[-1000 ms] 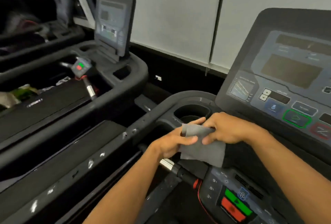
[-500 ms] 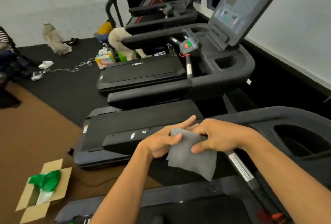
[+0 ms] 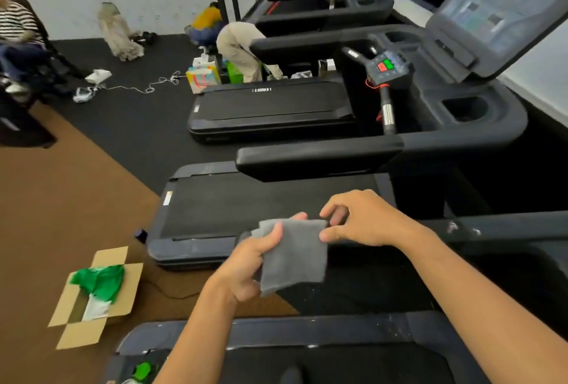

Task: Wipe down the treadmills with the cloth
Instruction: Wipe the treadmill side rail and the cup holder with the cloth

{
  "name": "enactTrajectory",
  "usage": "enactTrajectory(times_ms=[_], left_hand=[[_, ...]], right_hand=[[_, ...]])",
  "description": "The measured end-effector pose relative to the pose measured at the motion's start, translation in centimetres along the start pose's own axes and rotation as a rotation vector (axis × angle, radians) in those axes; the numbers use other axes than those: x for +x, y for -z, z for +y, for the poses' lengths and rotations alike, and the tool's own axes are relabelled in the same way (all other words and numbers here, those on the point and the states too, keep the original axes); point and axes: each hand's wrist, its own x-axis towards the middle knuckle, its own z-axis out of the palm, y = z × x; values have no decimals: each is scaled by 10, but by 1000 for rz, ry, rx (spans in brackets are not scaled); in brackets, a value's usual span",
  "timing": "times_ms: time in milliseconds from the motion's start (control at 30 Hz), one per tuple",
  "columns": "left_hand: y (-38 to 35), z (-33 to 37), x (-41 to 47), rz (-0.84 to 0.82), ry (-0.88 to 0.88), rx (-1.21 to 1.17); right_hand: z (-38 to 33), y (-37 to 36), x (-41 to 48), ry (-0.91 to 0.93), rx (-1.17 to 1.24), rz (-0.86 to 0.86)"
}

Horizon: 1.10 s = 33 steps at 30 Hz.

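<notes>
Both hands have pulled apart a bit since half a second ago, so the cloth point(image 3: 295, 257) hangs flatter and wider now, and the view has swung more toward the floor side; left hand point(image 3: 246, 264) grips the cloth's left edge, thumb curled over the front, fingers tucked behind; right hand point(image 3: 365, 221) pinches the cloth's top right corner between thumb and bent forefinger, other fingers loosely curled; cloth itself is grey, folded, held up in the air and touching nothing but the hands; below the cloth, closest to the camera, runs a scuffed dark rail point(image 3: 307, 331); lower left of the cloth, on the brown floor, sits an open cardboard box point(image 3: 92, 319) with a green bag point(image 3: 101, 279) in it; right behind the cloth lies a treadmill deck point(image 3: 261, 199) with its black belt; further beyond the cloth comes the next treadmill point(image 3: 270, 107), padded handrail point(image 3: 319, 156) jutting left, red and green buttons point(image 3: 385, 65) on the middle bar, cup holder point(image 3: 464, 108) and tilted console screen point(image 3: 498, 5) up to the right; past that, a person in beige trousers point(image 3: 239, 45) bends over by a striped gift bag point(image 3: 201, 78), white cable point(image 3: 144, 87) trailing over the black mat; third treadmill point(image 3: 322, 5) stands farthest beyond the cloth; way off to the cloth's upper left, at the frame edge, someone in a striped top point(image 3: 15, 22).
</notes>
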Motion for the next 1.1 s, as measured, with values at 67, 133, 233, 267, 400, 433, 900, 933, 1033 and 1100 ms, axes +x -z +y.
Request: enactTrajectory(times_ms=[67,133,233,267,400,433,900,933,1033,1100], left_hand=[[22,21,-6,118,-134,125],[47,27,4,263,-308,387],[85,7,35,378,-380,966],[93,-4,45,367,-336,1054],[95,-38,68,272,-261,1444],[95,-39,71,272,-271,1531],[92,-48,98,474,-422,1710],[87,-50,99,515,-399,1708],[70,-57,104,643,-388,1640],[58,-64,107,703,-416,1625]], right_hand=[[-3,-4,16,-33,-10,75],[-2,-8,28,-60,-11,128],[5,-16,37,-106,-12,199],[8,-19,38,-126,-18,213],[22,-25,31,-159,1,274],[26,-25,27,-158,23,306],[69,-33,-21,-237,187,483],[74,-34,-24,-238,183,479],[86,-35,-27,-239,185,473],[93,-35,-28,-229,177,462]])
